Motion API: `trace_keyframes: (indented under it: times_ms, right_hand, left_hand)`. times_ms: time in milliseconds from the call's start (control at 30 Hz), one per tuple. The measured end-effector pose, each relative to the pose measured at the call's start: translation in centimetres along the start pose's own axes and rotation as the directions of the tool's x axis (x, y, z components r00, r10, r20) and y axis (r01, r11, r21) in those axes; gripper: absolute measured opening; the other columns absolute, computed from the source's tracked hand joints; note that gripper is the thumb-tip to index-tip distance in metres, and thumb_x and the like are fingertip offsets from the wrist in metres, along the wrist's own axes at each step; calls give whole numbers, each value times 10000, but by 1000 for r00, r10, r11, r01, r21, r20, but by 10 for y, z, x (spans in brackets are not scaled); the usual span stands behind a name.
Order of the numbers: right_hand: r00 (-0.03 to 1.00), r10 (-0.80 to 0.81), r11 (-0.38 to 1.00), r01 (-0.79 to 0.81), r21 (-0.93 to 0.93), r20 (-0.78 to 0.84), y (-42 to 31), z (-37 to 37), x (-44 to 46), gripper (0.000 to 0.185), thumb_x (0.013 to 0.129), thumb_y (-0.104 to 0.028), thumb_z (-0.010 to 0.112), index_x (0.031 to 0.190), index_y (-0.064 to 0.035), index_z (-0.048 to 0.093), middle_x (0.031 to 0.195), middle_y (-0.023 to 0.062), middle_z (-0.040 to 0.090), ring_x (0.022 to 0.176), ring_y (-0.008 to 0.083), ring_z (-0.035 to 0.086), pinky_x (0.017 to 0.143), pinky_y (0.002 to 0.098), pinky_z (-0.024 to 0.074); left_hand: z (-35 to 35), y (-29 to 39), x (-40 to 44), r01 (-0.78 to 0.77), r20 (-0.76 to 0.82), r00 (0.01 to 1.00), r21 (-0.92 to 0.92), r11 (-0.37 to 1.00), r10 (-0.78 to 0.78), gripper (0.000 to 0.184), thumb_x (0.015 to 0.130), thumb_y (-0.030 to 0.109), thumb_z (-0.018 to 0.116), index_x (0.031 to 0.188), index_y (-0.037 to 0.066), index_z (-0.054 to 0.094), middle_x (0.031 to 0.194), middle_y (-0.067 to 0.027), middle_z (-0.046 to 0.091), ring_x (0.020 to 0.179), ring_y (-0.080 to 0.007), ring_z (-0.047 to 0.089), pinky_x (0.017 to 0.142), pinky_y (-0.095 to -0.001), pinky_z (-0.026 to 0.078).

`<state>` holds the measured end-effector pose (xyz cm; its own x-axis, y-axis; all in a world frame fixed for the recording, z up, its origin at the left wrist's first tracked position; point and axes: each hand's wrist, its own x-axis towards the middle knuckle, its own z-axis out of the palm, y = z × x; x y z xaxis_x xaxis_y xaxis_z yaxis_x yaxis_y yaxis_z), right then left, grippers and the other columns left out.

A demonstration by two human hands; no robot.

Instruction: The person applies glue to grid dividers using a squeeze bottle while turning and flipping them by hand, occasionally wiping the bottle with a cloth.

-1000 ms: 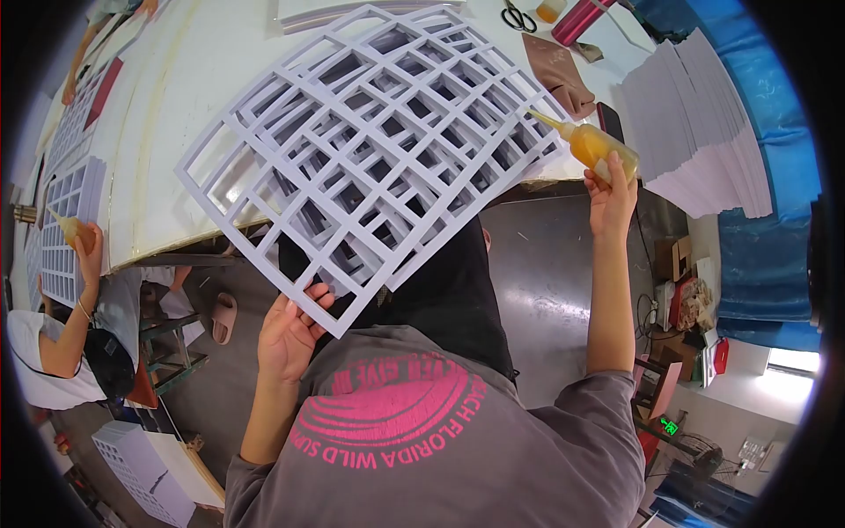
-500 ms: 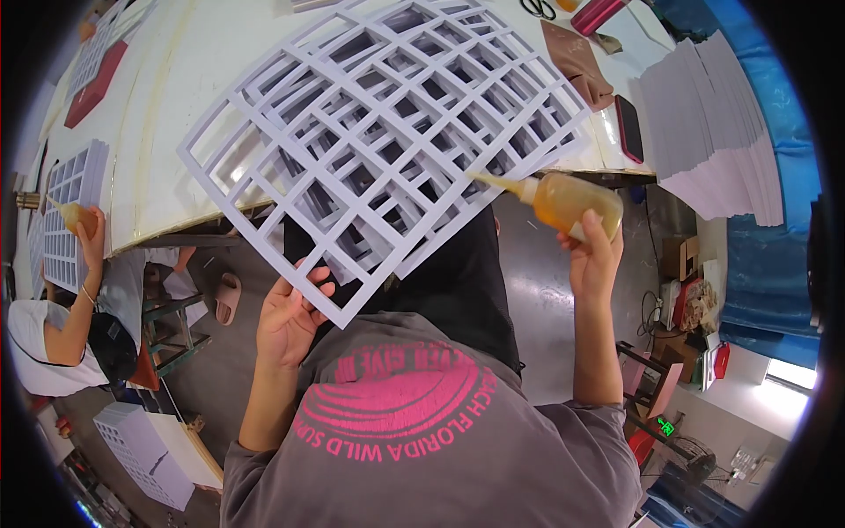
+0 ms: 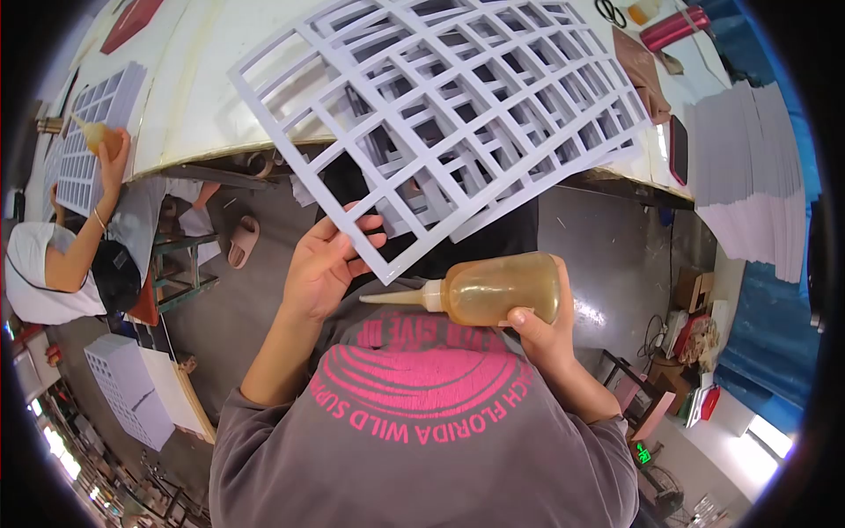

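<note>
My left hand (image 3: 327,262) grips the near corner of a white lattice frame (image 3: 378,189), its fingers curled through an opening. The frame tilts over several similar lattice frames piled beneath it, overhanging the table edge. In my right hand (image 3: 547,324) is a squeeze bottle (image 3: 502,289) of amber liquid, perhaps glue, held sideways close to my chest. Its long nozzle points left, just below the corner that my left hand holds. The nozzle tip is apart from the frame.
The white table (image 3: 207,114) has a phone (image 3: 678,150), a red flask (image 3: 673,29) and scissors (image 3: 609,11) on it. Stacked grey-white sheets (image 3: 748,176) stand at right. At left a co-worker's hand (image 3: 111,158) holds another bottle beside stacked lattices. A pink slipper (image 3: 244,241) lies on the floor.
My right hand has brought the bottle from the frame's right edge down and left to its near corner. The view has shifted, and my left hand still holds the frame.
</note>
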<state>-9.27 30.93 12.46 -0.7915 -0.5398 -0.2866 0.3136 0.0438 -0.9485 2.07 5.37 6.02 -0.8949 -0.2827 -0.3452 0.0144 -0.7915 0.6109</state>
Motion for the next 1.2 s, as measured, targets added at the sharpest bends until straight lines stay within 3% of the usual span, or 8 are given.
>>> trace_keyframes:
  times_ms: [100, 233, 367, 433, 533, 667, 900, 1200]
  right_hand:
    - [970, 203, 947, -230, 223, 137, -21, 0, 14, 701, 735, -389, 713, 1214, 9, 393, 978, 169, 600, 671, 222, 628, 520, 276, 520]
    - [987, -53, 920, -10, 392, 149, -69, -12, 52, 568, 834, -376, 607, 1256, -43, 423, 1092, 129, 589, 861, 235, 634, 590, 320, 542]
    - [931, -325, 934, 290, 208, 164, -99, 12, 122, 456, 876, -310, 573, 1249, -78, 452, 1117, 83, 581, 923, 205, 600, 627, 290, 500]
    - [938, -332, 939, 317, 136, 100, -106, 39, 162, 388, 872, -291, 592, 1181, -74, 502, 1042, 73, 598, 859, 182, 606, 643, 274, 501]
    - [949, -287, 948, 262, 183, 131, -100, 66, 220, 471, 799, -243, 698, 1096, 7, 431, 912, 139, 588, 669, 190, 614, 610, 272, 498]
    - [957, -252, 964, 235, 125, 144, -80, 108, 280, 556, 775, -262, 728, 1113, 31, 398, 905, 146, 586, 666, 191, 617, 593, 264, 505]
    - [946, -287, 958, 284, 40, 151, -70, 153, 331, 637, 746, -301, 760, 1125, 35, 374, 899, 156, 586, 643, 184, 613, 596, 259, 513]
    - [952, -213, 973, 228, -44, 219, -76, 141, 301, 605, 714, -278, 762, 1086, 45, 411, 854, 150, 586, 588, 185, 592, 508, 246, 455]
  left_hand:
    - [1, 8, 0, -33, 35, 999, 1, 999, 33, 434, 865, 97, 561, 1262, -31, 442, 1065, -167, 603, 934, -253, 636, 773, -357, 548]
    - [-34, 46, 6, -185, 277, 945, 18, 983, 173, 452, 835, 110, 605, 1211, -103, 472, 872, -146, 630, 777, -227, 650, 707, -317, 547]
    - [-66, 65, 23, -148, 180, 975, 98, 984, 129, 447, 871, 163, 585, 1228, -83, 474, 896, -112, 633, 753, -151, 636, 674, -245, 522]
    - [-71, 65, 26, -92, 96, 992, 47, 995, 87, 441, 909, 201, 536, 1254, -62, 459, 934, -107, 638, 758, -132, 633, 670, -228, 516]
    - [-78, 55, 24, -69, 129, 989, -70, 995, 78, 442, 933, 230, 497, 1277, -41, 439, 1013, -123, 635, 780, -143, 639, 663, -240, 529]
    - [-92, 42, 19, -57, 142, 986, -182, 982, 84, 360, 908, 153, 540, 1239, 22, 491, 1043, -131, 627, 872, -182, 650, 702, -299, 565]
    - [-88, 43, 14, -61, 118, 989, -192, 979, 85, 400, 889, 104, 557, 1267, 10, 467, 1026, -125, 632, 883, -181, 650, 730, -293, 559]
    - [-91, 44, 16, -49, 128, 989, -192, 980, 75, 454, 871, 97, 580, 1291, -3, 439, 1025, -135, 631, 903, -193, 646, 749, -296, 549]
